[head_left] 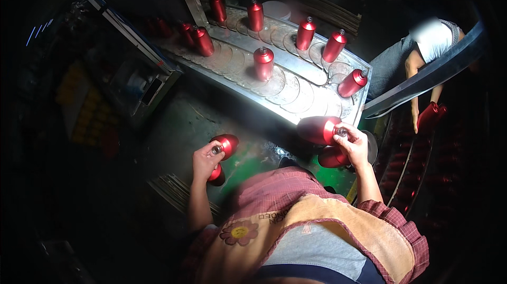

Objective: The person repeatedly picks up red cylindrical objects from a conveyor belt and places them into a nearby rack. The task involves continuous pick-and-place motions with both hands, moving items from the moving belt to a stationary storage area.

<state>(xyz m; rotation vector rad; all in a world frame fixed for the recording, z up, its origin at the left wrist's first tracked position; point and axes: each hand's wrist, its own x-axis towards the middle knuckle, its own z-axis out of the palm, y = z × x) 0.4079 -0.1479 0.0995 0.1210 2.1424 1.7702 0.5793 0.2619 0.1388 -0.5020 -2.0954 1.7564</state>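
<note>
By its narrow neck, my left hand [205, 160] grips a shiny red metal bottle [228, 144]. A second red bottle [216, 177] shows just under the same fingers, partly hidden by them. My right hand [357, 145] is closed round the neck of another red bottle [315, 129], held close to the conveyor's near right corner. Below that one, a further red bottle [331, 157] hangs at the same hand, its neck hidden. On the looping conveyor [311, 105] of overlapping round plates stand several red bottles, among them one in the middle [263, 64] and one at the right end [352, 83].
At the right, a co-worker [434, 41] bends with a hand [415, 117] at red bottles [429, 115] over dark rows of more bottles. A curved metal bar [422, 75] crosses between us. A metal frame [129, 30] rises at the conveyor's left; slats [177, 191] lie low left.
</note>
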